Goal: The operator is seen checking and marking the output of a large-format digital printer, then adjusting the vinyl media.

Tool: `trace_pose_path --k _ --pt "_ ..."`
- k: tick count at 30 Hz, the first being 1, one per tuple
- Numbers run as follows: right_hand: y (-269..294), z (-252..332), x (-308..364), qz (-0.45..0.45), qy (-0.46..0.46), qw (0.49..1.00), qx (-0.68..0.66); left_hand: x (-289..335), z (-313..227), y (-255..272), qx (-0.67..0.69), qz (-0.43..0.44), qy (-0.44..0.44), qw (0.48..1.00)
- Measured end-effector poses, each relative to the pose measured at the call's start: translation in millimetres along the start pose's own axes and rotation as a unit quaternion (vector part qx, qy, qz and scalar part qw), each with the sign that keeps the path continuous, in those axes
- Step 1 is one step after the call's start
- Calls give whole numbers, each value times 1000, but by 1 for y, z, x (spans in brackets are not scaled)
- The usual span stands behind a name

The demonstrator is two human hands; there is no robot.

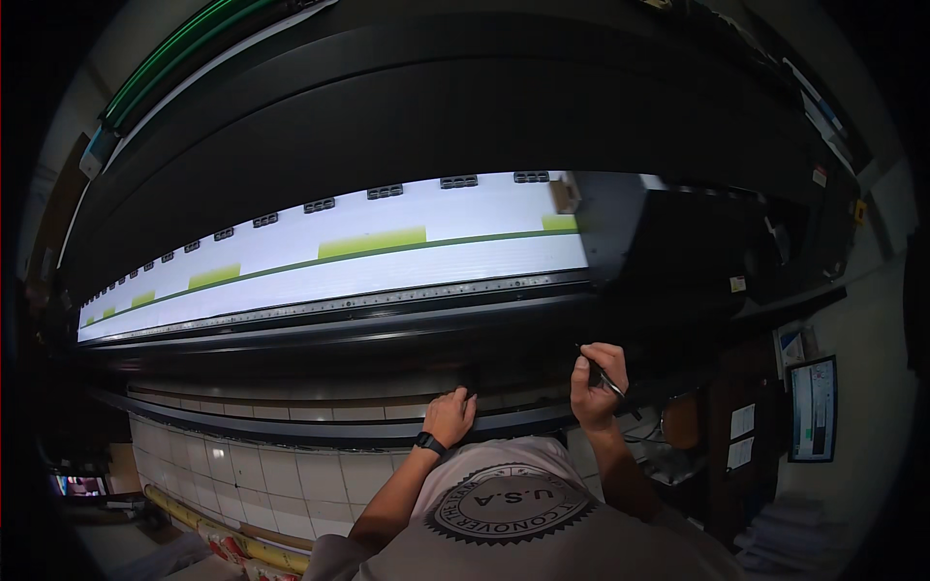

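Where the view begins, we note the wide black printer [436, 107], filling the far side and running left to right. Across its lit opening lies a white sheet [484, 208] with yellow-green blocks [373, 242] and a dark green stripe [504, 238]. At the right end of the opening, a dark carriage [620, 228] covers part of that sheet. A long grey bar [339, 431] runs on the near side, in front of the wearer's body.

Left hand [449, 416]: fingers curled, close by the bar; we cannot tell whether it grips anything. Right hand [599, 385]: thumb and fingers pinching a slim dark tool [607, 381], just on the near side of the printer's front, right of the left hand. The tool is possibly a pen or driver; dim light leaves its tip unclear. A black watch [429, 443] sits on the left wrist.

Hazards, as we judge them: a loose pinch could drop the tool into the dark gap below; reaching far with it could scratch the sheet; a travelling carriage could strike fingers placed inside the opening.
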State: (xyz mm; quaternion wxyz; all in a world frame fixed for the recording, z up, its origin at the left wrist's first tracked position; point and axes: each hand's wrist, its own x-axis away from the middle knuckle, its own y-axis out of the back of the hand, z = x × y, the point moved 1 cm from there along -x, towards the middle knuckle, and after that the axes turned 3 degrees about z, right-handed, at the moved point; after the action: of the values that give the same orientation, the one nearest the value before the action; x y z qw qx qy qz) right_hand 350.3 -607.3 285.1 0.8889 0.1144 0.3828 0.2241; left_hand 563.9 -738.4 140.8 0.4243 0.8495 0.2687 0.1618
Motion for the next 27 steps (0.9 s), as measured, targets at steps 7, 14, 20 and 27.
trace_pose_path --k 7,14,20,27 --pt "2 -10 -38 -87 8 987 -138 0 0 0 2 11 3 1000" --pt "-29 -55 -104 -20 -91 994 -52 0 1 1 20 4 8 1000" --pt "-53 -92 -121 92 -179 979 -33 -1 1 2 17 9 16 1000" --pt "-58 -101 -117 97 -147 984 -18 -3 1 2 31 23 28 999"
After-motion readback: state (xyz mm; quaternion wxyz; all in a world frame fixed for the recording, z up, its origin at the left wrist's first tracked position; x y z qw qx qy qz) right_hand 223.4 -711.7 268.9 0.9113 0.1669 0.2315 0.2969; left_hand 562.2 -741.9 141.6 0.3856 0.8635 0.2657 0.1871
